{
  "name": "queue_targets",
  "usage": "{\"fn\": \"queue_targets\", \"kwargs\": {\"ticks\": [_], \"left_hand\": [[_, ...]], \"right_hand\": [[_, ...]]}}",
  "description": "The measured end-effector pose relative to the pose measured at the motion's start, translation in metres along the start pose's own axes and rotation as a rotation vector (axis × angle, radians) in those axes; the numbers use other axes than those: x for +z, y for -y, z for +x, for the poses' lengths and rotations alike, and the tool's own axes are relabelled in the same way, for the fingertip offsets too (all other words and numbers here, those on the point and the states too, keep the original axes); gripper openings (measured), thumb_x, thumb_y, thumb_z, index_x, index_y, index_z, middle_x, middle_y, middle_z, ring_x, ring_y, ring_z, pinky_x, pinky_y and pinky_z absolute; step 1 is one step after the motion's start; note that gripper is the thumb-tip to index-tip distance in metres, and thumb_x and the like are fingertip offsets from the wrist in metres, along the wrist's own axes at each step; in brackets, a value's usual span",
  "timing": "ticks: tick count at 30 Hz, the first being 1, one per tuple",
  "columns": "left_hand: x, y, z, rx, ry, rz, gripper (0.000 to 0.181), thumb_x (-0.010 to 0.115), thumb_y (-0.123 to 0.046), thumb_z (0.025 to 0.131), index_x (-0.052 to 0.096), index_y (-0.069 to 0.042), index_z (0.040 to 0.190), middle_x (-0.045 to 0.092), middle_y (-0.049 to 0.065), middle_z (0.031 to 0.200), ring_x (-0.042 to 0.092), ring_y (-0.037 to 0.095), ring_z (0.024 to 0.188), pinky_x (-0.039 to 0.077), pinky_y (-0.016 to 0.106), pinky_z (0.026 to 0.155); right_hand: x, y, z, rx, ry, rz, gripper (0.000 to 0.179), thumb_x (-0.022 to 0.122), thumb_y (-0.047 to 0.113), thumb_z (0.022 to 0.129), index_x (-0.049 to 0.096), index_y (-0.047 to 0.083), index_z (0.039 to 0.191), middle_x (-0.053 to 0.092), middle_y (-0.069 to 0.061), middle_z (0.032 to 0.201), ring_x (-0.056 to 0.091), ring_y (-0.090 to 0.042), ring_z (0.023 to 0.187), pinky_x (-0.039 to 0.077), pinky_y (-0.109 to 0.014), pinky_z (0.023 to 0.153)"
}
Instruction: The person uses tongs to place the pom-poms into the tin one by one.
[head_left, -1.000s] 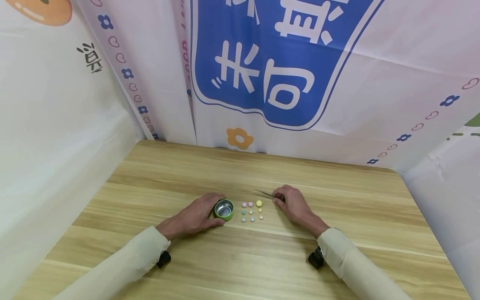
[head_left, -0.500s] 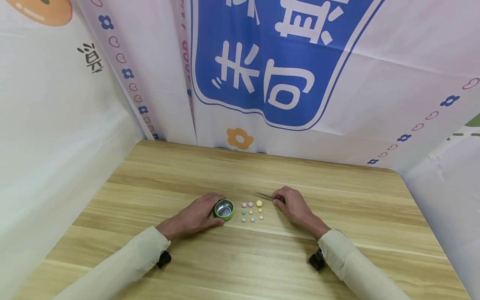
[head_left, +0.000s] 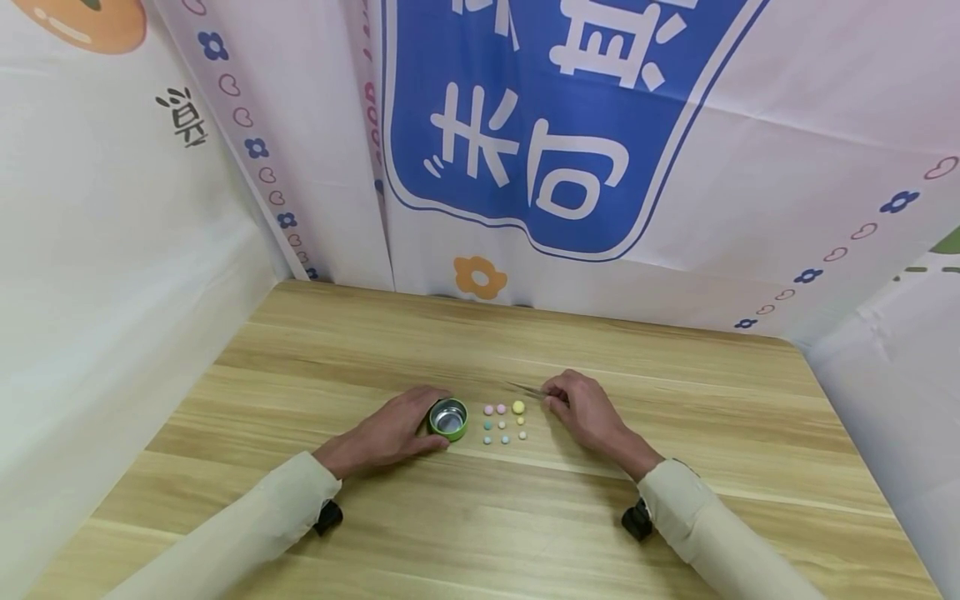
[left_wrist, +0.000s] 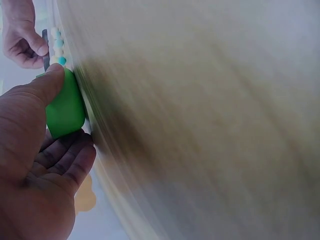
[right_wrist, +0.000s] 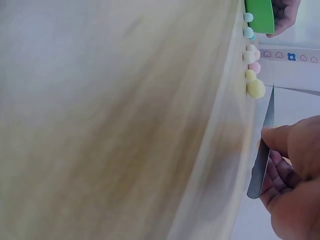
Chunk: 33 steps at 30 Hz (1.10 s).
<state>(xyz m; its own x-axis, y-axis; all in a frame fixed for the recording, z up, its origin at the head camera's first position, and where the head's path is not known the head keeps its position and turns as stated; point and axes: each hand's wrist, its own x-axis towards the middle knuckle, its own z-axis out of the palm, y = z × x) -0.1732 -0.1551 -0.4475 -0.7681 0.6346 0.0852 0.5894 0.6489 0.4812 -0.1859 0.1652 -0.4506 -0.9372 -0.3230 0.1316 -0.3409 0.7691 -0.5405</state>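
Observation:
A small round green tin (head_left: 448,419) with a silvery inside stands on the table, and my left hand (head_left: 393,429) grips it, thumb and fingers on opposite sides. To its right lie several little pastel balls in rows, with the yellow ball (head_left: 518,407) the largest; a pink ball (head_left: 488,410) and a teal ball (head_left: 487,425) are among them. My right hand (head_left: 588,408) pinches metal tweezers (right_wrist: 261,165) between thumb and fingers. Their pointed tip reaches left, beyond the back row of balls and apart from them. In the left wrist view the green tin (left_wrist: 67,105) hides part of my fingers.
The wooden table (head_left: 450,517) runs back to a printed cloth wall (head_left: 675,275) with a blue sign. White cloth (head_left: 112,333) also hangs along the left side and the right. A black strap device (head_left: 327,518) sits at each wrist.
The tweezers' tip has moved slightly left, with a small shift of my right hand. The left hand, the tin and the balls have stayed in place.

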Motion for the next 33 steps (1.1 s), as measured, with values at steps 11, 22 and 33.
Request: {"fn": "queue_targets", "kwargs": {"ticks": [11, 22, 33], "left_hand": [[0.002, 0.001, 0.0, 0.006, -0.003, 0.006, 0.064, 0.079, -0.03, 0.084, 0.052, -0.002, 0.135, 0.062, 0.01, 0.126, 0.057, 0.025, 0.121, 0.047, 0.045, 0.104], [0.001, 0.002, 0.0, 0.017, -0.002, 0.013, 0.064, 0.078, -0.031, 0.084, 0.051, -0.003, 0.136, 0.062, 0.01, 0.127, 0.058, 0.024, 0.12, 0.048, 0.044, 0.103], [0.001, 0.002, 0.0, 0.017, 0.0, 0.004, 0.064, 0.078, -0.031, 0.085, 0.051, -0.003, 0.136, 0.061, 0.009, 0.128, 0.057, 0.024, 0.121, 0.048, 0.044, 0.103]], "right_hand": [[0.0, 0.004, -0.003, 0.01, -0.022, 0.004, 0.012, 0.066, 0.01, 0.094, 0.071, 0.007, 0.105, 0.065, -0.003, 0.097, 0.062, -0.013, 0.086, 0.054, -0.03, 0.076], [-0.001, 0.009, -0.005, -0.068, -0.013, 0.001, 0.014, 0.065, 0.011, 0.095, 0.07, 0.006, 0.107, 0.065, -0.003, 0.1, 0.062, -0.014, 0.091, 0.055, -0.033, 0.08], [0.0, 0.012, -0.007, -0.112, 0.003, -0.002, 0.013, 0.064, 0.011, 0.095, 0.07, 0.005, 0.106, 0.066, -0.004, 0.101, 0.064, -0.016, 0.093, 0.056, -0.034, 0.082]]}}
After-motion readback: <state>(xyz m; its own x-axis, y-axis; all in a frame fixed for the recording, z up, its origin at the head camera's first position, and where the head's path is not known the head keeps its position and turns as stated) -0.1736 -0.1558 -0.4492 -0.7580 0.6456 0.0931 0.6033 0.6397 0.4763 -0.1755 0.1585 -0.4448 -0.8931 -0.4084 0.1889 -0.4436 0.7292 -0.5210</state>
